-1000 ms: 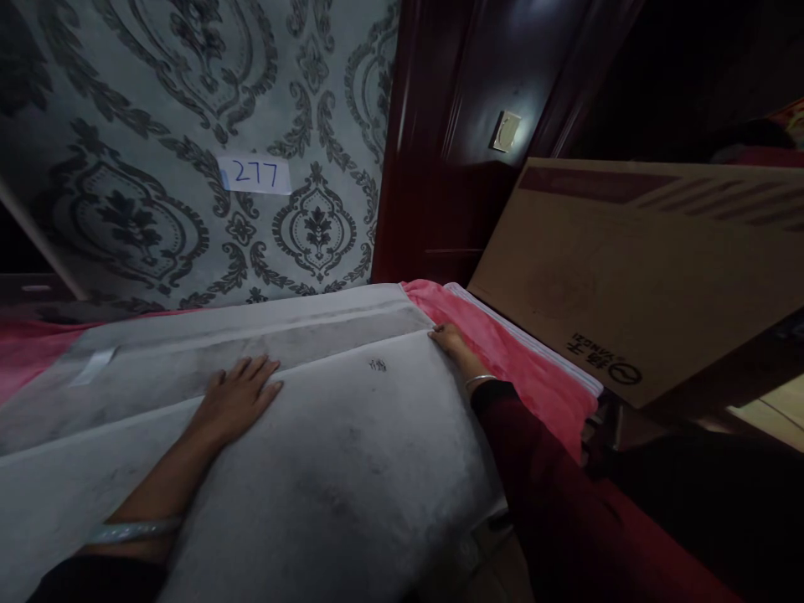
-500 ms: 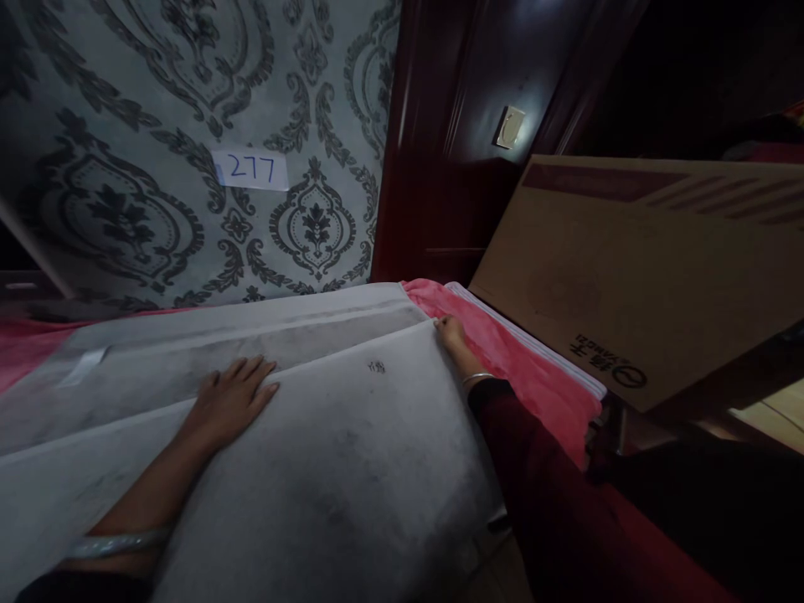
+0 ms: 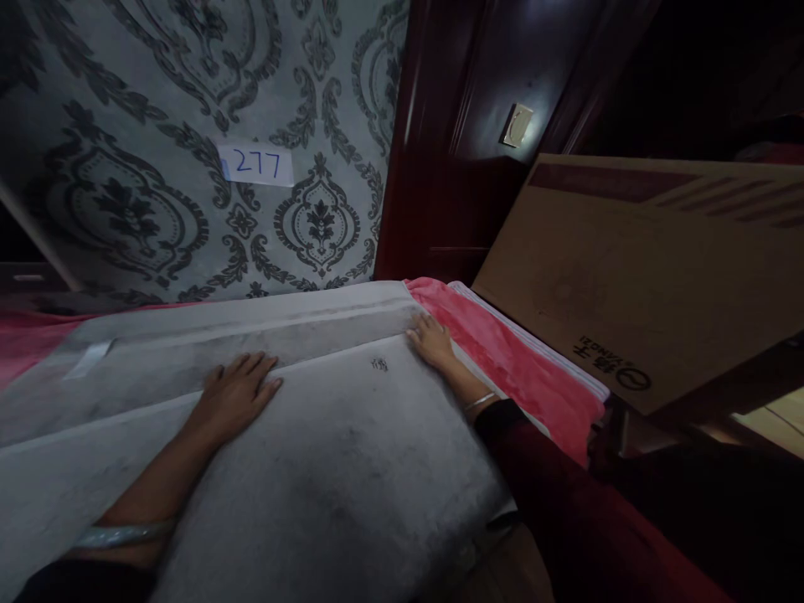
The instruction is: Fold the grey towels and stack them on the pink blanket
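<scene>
A large sheet of whitish-grey fabric (image 3: pixel 352 452) with a small dark printed mark lies spread before me, its front part folded over. My left hand (image 3: pixel 235 398) rests palm down across the fold's edge, fingers spread. At the right end of that edge my right hand (image 3: pixel 431 341) lies on the cloth with its fingers stretched out. Between the fold and the wall shows a greyer strip of the fabric (image 3: pixel 327 337), with a white tag (image 3: pixel 90 360) at its left.
Pink cloth (image 3: pixel 515 360) lies under the fabric and shows at the right. A big cardboard box (image 3: pixel 659 276) leans beyond it. Behind stand a patterned wall (image 3: pixel 151 218) bearing a paper marked 277 (image 3: pixel 257 164) and a dark red door (image 3: pixel 452 167).
My right hand has let go of the fold's corner, shifted slightly left and flattened onto the fabric. My left hand has stayed nearly in place.
</scene>
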`<state>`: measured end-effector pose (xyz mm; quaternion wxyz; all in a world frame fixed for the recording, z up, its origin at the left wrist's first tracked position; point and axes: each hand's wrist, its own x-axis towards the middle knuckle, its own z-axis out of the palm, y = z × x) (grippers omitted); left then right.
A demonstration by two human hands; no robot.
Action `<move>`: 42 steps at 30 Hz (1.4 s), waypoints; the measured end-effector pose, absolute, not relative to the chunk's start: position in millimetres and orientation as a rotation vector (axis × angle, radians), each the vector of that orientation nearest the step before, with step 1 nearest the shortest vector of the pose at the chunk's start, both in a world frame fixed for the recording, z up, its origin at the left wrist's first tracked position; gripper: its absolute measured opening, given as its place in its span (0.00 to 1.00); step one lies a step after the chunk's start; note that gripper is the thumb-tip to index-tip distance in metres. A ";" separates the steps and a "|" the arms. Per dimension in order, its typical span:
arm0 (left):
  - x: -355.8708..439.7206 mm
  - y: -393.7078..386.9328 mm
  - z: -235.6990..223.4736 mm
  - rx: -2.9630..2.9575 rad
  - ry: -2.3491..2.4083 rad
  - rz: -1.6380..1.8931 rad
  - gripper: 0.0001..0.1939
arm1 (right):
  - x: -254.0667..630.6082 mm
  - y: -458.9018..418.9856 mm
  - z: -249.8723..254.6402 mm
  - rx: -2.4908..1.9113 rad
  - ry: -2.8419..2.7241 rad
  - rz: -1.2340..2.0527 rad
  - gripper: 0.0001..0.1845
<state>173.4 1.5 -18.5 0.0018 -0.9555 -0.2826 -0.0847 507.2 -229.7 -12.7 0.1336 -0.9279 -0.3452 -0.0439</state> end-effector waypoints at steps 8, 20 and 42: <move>176.1 -9.7 -21.0 -3.196 -0.536 0.021 0.36 | 509.4 -237.7 -26.2 -2.718 -1.358 0.049 0.33; 178.6 -3.2 -18.6 -3.129 -0.694 -0.015 0.35 | 460.0 -273.7 -21.0 -2.637 -1.528 -0.064 0.36; 173.2 -39.9 13.9 -3.074 -0.771 0.005 0.35 | 432.1 -444.4 -30.0 -2.861 -0.996 0.025 0.31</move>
